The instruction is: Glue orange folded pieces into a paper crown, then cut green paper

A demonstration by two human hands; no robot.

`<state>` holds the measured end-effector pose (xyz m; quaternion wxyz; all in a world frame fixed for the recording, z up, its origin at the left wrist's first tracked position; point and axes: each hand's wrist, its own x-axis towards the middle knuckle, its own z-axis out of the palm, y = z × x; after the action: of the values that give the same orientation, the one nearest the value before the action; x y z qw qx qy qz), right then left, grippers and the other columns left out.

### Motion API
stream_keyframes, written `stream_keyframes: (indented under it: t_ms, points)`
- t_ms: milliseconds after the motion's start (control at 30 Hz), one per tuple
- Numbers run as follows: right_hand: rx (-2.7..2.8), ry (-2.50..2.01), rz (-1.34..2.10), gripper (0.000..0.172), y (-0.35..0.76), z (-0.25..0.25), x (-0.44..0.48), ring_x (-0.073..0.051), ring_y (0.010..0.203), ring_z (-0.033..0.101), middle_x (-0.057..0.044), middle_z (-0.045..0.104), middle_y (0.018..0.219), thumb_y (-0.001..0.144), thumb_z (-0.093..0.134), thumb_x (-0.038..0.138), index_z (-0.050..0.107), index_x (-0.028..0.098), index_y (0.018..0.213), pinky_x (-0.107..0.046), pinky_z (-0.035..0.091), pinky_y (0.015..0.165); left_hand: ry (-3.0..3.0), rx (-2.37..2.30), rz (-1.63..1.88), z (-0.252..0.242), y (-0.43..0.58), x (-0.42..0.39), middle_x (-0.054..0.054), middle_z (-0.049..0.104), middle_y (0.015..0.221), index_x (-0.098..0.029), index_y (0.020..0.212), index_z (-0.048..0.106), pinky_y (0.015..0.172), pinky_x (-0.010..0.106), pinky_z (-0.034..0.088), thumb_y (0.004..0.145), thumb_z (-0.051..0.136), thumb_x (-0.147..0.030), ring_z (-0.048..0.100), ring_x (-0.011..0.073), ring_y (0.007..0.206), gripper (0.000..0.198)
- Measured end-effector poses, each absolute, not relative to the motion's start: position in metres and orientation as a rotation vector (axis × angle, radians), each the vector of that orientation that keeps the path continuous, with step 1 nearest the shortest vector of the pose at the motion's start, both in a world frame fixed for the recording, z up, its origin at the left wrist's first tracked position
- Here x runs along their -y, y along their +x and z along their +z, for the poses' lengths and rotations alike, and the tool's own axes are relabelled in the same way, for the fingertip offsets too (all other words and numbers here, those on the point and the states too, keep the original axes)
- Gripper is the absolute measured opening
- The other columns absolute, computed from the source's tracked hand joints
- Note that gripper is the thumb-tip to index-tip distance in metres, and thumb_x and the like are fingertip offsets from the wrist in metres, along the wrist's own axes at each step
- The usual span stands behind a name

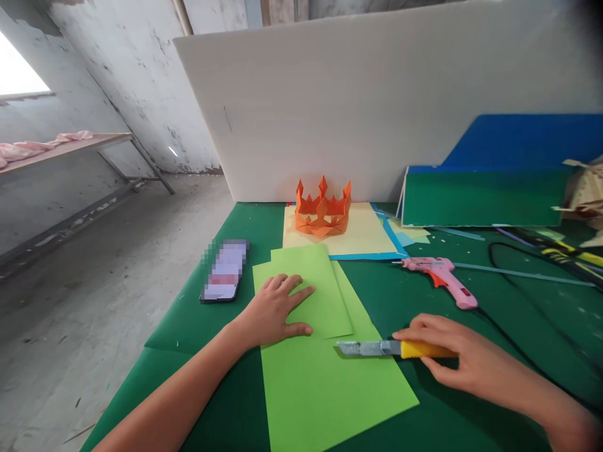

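Observation:
My left hand [276, 307] lies flat with fingers spread on a smaller piece of light green paper [325, 295], which rests on top of a larger light green sheet [330, 395]. In my right hand [443, 351] is a utility knife [370, 348] with a yellow handle, fingers wrapped round it. Its grey blade end points left, over the larger sheet just below the smaller piece's lower edge. Whether the blade touches the paper, I cannot tell. Beyond the sheets, an orange folded-paper crown [322, 213] stands on cream paper [367, 238].
A pink glue gun [443, 276] with a black cord lies at the right. A phone [225, 270] is near the table's left edge. At the back stand a white board [330, 107] and a green board [485, 198]. Paper strips and tools lie at the far right.

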<state>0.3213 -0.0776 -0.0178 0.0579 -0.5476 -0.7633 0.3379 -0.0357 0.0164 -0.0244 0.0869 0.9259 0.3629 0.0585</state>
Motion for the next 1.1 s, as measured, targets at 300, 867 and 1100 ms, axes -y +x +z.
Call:
stream_keyframes:
  t_ms: [300,867,1100]
  points:
    - [2.402,-1.669,0.893,0.044,0.324,-0.025,0.077,-0.018,0.088,0.061,-0.002,0.06,0.109,0.088,0.048,0.031,0.054,0.043,0.131,-0.026,0.05,0.071,2.537,-1.392,0.541,-0.032,-0.046,-0.036,0.011,0.047,0.138,-0.023,0.134,0.048,0.105,0.048,0.04,0.099,0.033,-0.032,0.046,0.027,0.127,0.039]
    - [2.343,-1.688,0.923,0.043,0.319,-0.006,0.077,-0.019,0.083,0.062,-0.004,0.06,0.11,0.089,0.046,0.03,0.055,0.04,0.13,-0.027,0.052,0.07,2.598,-1.497,0.211,-0.032,-0.008,-0.08,0.017,0.027,0.153,-0.023,0.143,0.036,0.107,0.058,0.027,0.091,0.039,-0.06,0.025,0.039,0.14,0.064]
    - [2.334,-1.723,0.908,0.041,0.327,-0.004,0.078,-0.018,0.082,0.062,-0.003,0.06,0.11,0.09,0.046,0.032,0.057,0.04,0.129,-0.027,0.051,0.069,2.708,-1.566,0.192,-0.035,-0.004,-0.092,0.016,0.044,0.138,-0.022,0.139,0.042,0.106,0.052,0.027,0.089,0.042,-0.061,0.037,0.0345,0.128,0.063]
